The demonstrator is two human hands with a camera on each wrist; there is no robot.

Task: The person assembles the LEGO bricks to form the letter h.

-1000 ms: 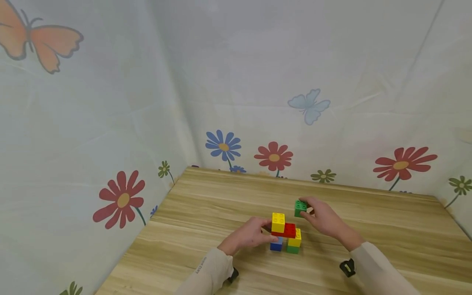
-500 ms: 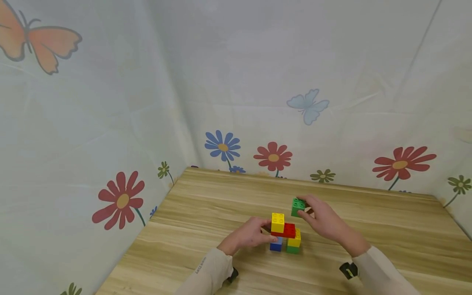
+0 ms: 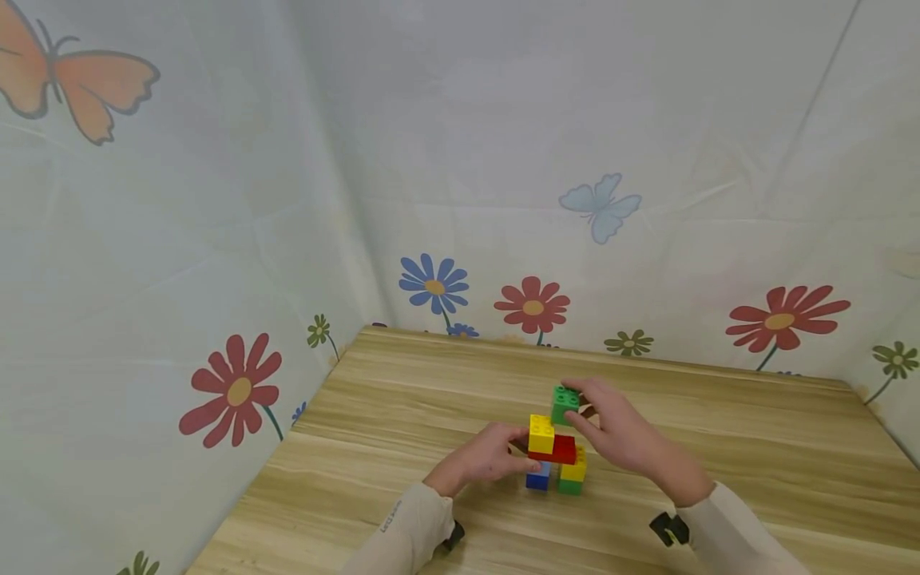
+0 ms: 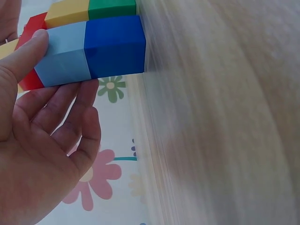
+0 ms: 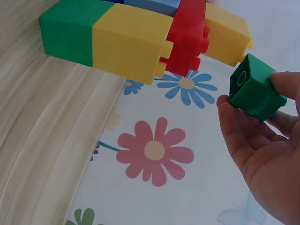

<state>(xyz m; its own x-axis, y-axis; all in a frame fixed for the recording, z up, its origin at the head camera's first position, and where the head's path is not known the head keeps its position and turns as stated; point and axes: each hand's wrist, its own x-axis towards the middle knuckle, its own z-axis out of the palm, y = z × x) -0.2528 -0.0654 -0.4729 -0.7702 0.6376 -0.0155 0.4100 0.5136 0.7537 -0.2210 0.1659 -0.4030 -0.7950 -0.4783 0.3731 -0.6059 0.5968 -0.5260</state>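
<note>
My left hand (image 3: 492, 454) grips the left side of a small brick structure, its thumb on the light blue brick (image 4: 63, 52) near the red one. That light blue brick stands on a dark blue brick (image 4: 115, 46). Beside them a yellow brick (image 5: 131, 41) stands on a green brick (image 5: 70, 32). A red brick (image 3: 564, 450) bridges both columns, with another yellow brick (image 3: 541, 434) on its left end. My right hand (image 3: 621, 423) pinches a loose green brick (image 5: 257, 88) between thumb and fingers. This brick hangs tilted above the red brick, its hollow underside showing in the right wrist view.
The structure stands on a wood-grain table (image 3: 402, 383). Behind the table and at its left hangs a pale cloth (image 3: 460, 144) printed with flowers and butterflies. A black strap piece (image 3: 670, 529) sits at the right wrist.
My right hand has moved left with the green brick, from beyond the structure's right side to above the red brick. The left hand and the structure have stayed in place.
</note>
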